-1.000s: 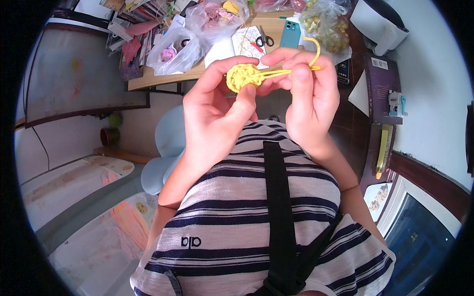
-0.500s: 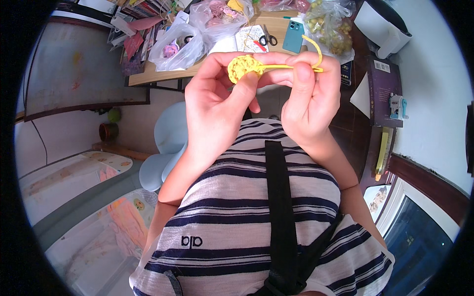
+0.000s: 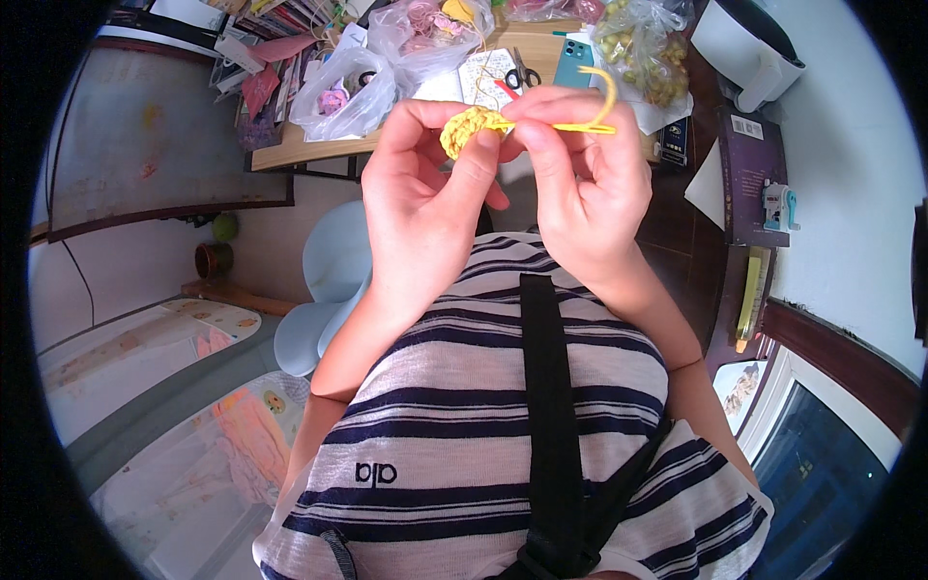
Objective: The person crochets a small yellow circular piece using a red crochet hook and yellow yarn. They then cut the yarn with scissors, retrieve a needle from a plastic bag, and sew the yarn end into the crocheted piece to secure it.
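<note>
My left hand (image 3: 425, 174) is closed, pinching a small round yellow crocheted piece (image 3: 466, 131) between thumb and fingers. From the right edge of that piece a slim, straight yellow yarn needle (image 3: 586, 129) runs to the right. My right hand (image 3: 587, 179) is closed on it, thumb against index finger, close to the crocheted piece. A tail of yellow yarn (image 3: 611, 92) curls up from the needle's right end. Whether the needle's tip has passed through the stitches is hidden by my fingers.
Ahead stands a wooden table (image 3: 319, 151) with clear plastic bags of yarn (image 3: 430, 34), scissors (image 3: 523, 72), a written-on notebook (image 3: 480, 75), a teal phone (image 3: 574, 64) and a bag of round green fruit (image 3: 646, 53). A light-blue chair (image 3: 333, 253) is at left, a white appliance (image 3: 744, 53) far right.
My right hand has moved left, nearer the crocheted piece, and the needle has shifted left with it. The crocheted piece has moved slightly left. The yarn tail has swung left.
</note>
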Available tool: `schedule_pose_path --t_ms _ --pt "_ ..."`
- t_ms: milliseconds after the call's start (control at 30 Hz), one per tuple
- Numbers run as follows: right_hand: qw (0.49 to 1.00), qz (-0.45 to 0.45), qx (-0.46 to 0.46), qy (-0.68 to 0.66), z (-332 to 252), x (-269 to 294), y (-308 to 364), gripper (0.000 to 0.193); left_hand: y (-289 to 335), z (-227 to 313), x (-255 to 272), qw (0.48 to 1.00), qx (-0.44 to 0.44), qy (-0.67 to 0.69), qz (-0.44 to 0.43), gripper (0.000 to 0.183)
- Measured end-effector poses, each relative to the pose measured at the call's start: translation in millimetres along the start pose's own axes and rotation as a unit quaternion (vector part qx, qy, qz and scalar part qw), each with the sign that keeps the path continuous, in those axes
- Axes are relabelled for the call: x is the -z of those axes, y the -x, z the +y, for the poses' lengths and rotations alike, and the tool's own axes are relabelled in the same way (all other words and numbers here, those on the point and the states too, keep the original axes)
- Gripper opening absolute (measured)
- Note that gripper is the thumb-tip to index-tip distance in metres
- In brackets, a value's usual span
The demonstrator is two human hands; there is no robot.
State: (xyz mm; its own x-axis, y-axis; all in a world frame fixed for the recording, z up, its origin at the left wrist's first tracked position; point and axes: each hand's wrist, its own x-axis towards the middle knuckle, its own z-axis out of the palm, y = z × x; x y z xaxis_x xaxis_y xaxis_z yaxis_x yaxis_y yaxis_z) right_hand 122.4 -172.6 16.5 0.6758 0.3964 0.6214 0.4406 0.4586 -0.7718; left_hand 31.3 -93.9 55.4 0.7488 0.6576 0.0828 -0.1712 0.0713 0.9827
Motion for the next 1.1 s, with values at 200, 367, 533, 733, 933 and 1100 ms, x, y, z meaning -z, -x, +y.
schedule_pose_path --t_ms 200,367,533,733,933,1100 --pt "0.999 -0.032 -0.004 -0.043 4.5 4.6 5.0 0.013 -2.6 -1.2 -1.3 1.000 0.012 -0.001 0.001 0.012" --pt "0.995 -0.011 -0.063 -0.076 -1.7 2.7 -3.0 0.014 -5.8 -2.0 0.9 0.999 0.034 0.032 0.009 0.011" --pt "0.993 -0.016 -0.079 -0.085 -2.5 1.9 -3.5 0.014 -7.6 -3.9 5.6 0.999 0.028 0.026 -0.008 0.011" --pt "0.999 -0.008 -0.034 -0.005 -1.7 3.1 -3.0 0.012 -7.7 -4.9 0.8 0.999 0.024 0.041 0.003 0.010" --pt "0.999 0.024 0.032 -0.011 16.5 -2.2 4.6 0.016 -7.1 -2.5 -3.7 0.999 0.032 0.002 0.006 0.009" --pt "0.954 -0.010 -0.182 -0.238 -4.0 3.2 -8.9 0.016 -12.1 -3.1 1.7 0.998 0.058 0.037 0.009 0.011"
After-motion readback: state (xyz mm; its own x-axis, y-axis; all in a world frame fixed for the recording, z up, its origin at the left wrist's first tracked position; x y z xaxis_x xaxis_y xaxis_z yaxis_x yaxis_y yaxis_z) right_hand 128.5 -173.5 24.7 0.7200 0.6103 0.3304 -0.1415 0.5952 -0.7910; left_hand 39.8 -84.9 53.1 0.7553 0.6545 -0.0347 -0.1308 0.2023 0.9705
